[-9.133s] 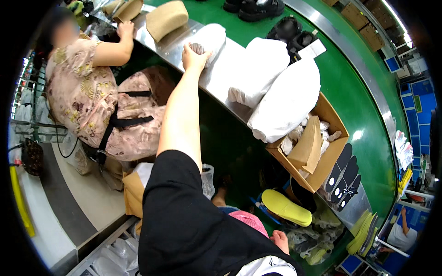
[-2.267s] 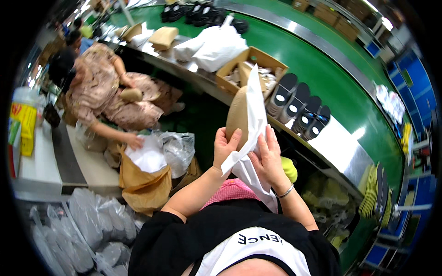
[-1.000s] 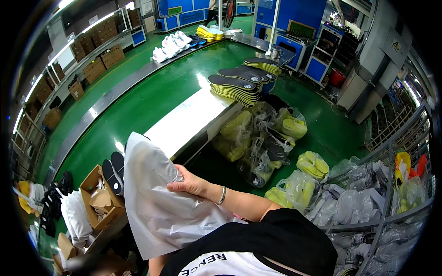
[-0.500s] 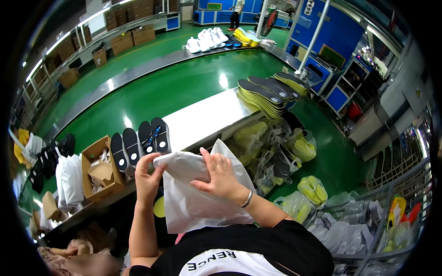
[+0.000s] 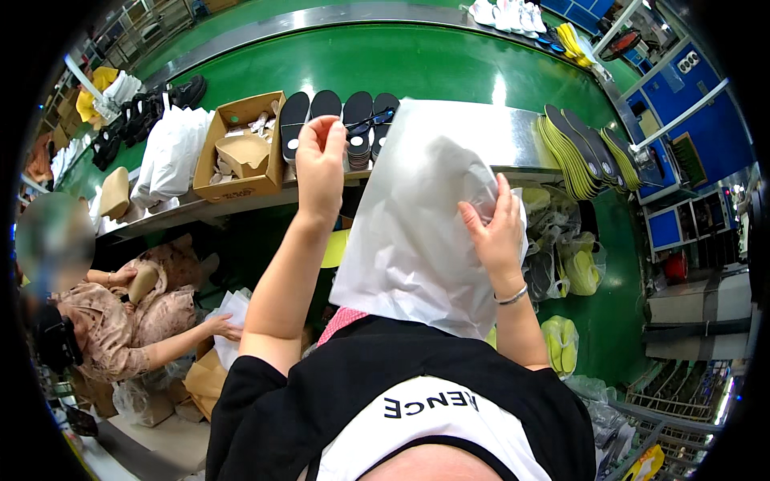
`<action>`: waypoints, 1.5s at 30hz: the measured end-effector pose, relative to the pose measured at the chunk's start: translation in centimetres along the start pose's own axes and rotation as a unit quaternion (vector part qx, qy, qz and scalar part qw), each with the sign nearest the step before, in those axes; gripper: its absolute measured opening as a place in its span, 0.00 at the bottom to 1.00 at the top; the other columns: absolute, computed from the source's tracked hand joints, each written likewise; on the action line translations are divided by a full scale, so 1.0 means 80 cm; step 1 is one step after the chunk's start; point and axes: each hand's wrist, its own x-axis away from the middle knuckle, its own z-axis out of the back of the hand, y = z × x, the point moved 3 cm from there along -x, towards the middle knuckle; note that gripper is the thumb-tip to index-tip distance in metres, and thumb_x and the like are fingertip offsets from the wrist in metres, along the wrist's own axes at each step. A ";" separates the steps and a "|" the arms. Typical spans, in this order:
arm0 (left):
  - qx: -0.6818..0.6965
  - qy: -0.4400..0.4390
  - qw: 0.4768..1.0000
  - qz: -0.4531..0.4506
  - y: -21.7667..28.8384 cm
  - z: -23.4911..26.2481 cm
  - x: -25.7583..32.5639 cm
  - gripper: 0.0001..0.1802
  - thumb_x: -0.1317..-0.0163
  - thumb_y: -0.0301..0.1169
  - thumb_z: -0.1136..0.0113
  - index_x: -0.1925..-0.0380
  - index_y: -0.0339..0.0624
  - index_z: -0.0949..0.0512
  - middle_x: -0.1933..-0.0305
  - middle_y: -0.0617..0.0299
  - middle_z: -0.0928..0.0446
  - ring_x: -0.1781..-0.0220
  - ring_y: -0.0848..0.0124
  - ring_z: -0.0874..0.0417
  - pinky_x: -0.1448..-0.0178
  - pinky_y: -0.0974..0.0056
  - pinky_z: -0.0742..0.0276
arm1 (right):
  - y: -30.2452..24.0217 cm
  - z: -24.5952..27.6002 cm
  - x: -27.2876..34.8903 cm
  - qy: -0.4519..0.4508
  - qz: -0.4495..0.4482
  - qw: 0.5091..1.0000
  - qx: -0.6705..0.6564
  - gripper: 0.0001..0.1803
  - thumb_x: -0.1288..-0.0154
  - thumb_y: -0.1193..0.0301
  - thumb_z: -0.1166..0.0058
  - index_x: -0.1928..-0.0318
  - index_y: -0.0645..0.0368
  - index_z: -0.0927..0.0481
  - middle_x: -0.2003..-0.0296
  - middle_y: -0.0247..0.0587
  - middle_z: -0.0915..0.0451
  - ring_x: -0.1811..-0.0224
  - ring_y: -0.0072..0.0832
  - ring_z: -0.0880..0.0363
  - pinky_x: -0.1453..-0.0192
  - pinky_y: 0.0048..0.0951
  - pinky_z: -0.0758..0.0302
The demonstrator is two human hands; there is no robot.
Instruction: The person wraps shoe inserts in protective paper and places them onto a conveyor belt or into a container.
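A large white, thin plastic bag (image 5: pixel 417 232) hangs in front of my body, its far part over the metal bench. My right hand (image 5: pixel 499 236) holds its right side, the thumb on the near face and the fingers along the edge. My left hand (image 5: pixel 321 164) is raised left of the bag, apart from it, with bent fingers and nothing visible in them. Just beyond it, black insoles (image 5: pixel 325 108) stand in stacks on the bench. Blue-handled scissors (image 5: pixel 370 120) lie on top of them.
Left along the bench (image 5: pixel 249 206) are a cardboard box (image 5: pixel 239 184) of paper scraps, white bags (image 5: pixel 170 152) and black shoes (image 5: pixel 152 108). Yellow-edged insoles (image 5: pixel 571 152) are stacked right; bagged ones (image 5: pixel 581 268) lie below. A co-worker (image 5: pixel 120 321) sits at the left.
My left hand has let go of the bag's edge and moved away to its left. The bag now hangs more spread out, with my right hand still at its side. The view has turned left.
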 end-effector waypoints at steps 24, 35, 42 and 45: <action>0.329 -0.308 0.816 0.363 -0.081 -0.019 0.117 0.37 0.44 0.58 0.57 0.42 0.44 0.41 0.43 0.60 0.34 0.43 0.69 0.33 0.40 0.60 0.39 | -0.026 -0.026 0.012 -0.253 -0.132 0.686 -0.669 0.32 0.51 0.69 0.38 0.47 0.63 0.39 0.53 0.39 0.29 0.52 0.26 0.30 0.46 0.26 0.34; 0.377 -0.167 0.870 0.270 -0.066 0.021 0.087 0.34 0.44 0.53 0.52 0.47 0.38 0.36 0.48 0.59 0.30 0.47 0.69 0.30 0.42 0.62 0.36 | 0.015 -0.047 0.027 -0.227 -0.293 0.773 -0.514 0.35 0.42 0.49 0.53 0.43 0.61 0.42 0.52 0.41 0.32 0.52 0.27 0.31 0.52 0.34 0.33; 0.391 -0.150 0.877 0.236 -0.075 0.041 0.076 0.34 0.43 0.54 0.54 0.45 0.42 0.38 0.46 0.60 0.32 0.44 0.68 0.33 0.40 0.62 0.38 | 0.039 -0.094 0.051 -0.377 -0.300 0.526 -0.701 0.18 0.37 0.64 0.56 0.53 0.66 0.30 0.57 0.45 0.25 0.58 0.28 0.24 0.55 0.27 0.26; 0.408 -0.082 0.880 0.229 -0.079 0.050 0.070 0.34 0.42 0.54 0.57 0.43 0.43 0.40 0.43 0.58 0.35 0.41 0.65 0.35 0.38 0.58 0.40 | -0.003 -0.086 0.061 -0.355 -0.371 0.417 -0.750 0.16 0.38 0.70 0.56 0.53 0.67 0.29 0.57 0.46 0.25 0.53 0.33 0.26 0.46 0.34 0.31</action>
